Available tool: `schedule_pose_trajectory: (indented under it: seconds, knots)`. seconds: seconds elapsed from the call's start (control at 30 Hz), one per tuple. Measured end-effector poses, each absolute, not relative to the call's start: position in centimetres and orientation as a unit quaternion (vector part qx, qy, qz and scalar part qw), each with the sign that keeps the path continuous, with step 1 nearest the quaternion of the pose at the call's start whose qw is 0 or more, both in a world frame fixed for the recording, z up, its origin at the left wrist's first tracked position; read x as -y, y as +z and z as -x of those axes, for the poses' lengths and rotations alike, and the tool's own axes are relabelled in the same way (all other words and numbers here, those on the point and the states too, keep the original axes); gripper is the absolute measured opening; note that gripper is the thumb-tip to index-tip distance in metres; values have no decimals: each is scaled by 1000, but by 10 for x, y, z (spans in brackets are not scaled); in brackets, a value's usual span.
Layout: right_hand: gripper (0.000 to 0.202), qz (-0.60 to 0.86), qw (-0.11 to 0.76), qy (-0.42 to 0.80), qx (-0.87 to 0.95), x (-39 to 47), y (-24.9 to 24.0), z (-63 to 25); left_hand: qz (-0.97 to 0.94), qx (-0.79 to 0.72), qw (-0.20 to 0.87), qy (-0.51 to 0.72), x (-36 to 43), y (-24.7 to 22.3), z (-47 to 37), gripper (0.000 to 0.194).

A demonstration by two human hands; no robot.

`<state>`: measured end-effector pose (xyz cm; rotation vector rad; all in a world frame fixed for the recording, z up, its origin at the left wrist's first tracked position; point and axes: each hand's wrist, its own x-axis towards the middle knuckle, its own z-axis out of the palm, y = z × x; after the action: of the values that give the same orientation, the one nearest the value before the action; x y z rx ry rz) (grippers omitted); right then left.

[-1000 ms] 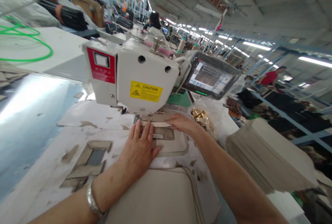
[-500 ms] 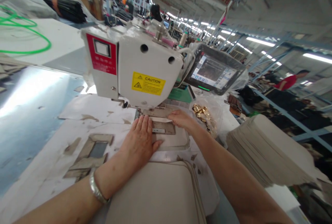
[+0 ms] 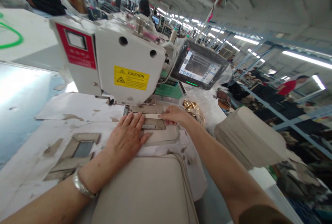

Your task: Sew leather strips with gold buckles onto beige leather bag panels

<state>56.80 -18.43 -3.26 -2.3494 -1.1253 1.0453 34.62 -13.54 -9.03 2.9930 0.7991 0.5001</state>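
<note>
Under the head of a white sewing machine (image 3: 129,57) lies a beige panel (image 3: 168,134) with a brown template (image 3: 158,124) on it. A pale strip (image 3: 152,116) crosses the template. My left hand (image 3: 127,132) rests flat at the left side of the template, fingers stretched towards the machine. My right hand (image 3: 175,115) pinches the right end of the strip, its fingertips partly hidden. Close in front of me is a stack of beige panels (image 3: 145,189), below both hands.
A brown frame (image 3: 74,153) lies on the white sheet at left. Gold buckles (image 3: 192,108) in clear plastic sit right of the machine, below a control screen (image 3: 198,65). A tall panel stack (image 3: 250,137) stands at right. A person in red (image 3: 287,86) is far off.
The view has shifted, so the machine and table appear farther left. My right hand has come a little nearer to my left hand along the strip. My left hand stays flat beside the template.
</note>
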Motion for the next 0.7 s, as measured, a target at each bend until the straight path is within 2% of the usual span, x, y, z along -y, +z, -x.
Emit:
schedule_pose_trajectory:
  seconds: [0.23,0.47,0.7]
  knots:
    - [37,832,156,390,363,177,-31,-567,-959,-241,-2,147,131,-86,-346,62]
    - [34,844,167,357,365,179,-24,-565,-957,-255,5,139,136,-83,-350,64]
    - [37,846,151,372,351,173,-24,-559,-973,-179,34,142,133,-87,-365,56]
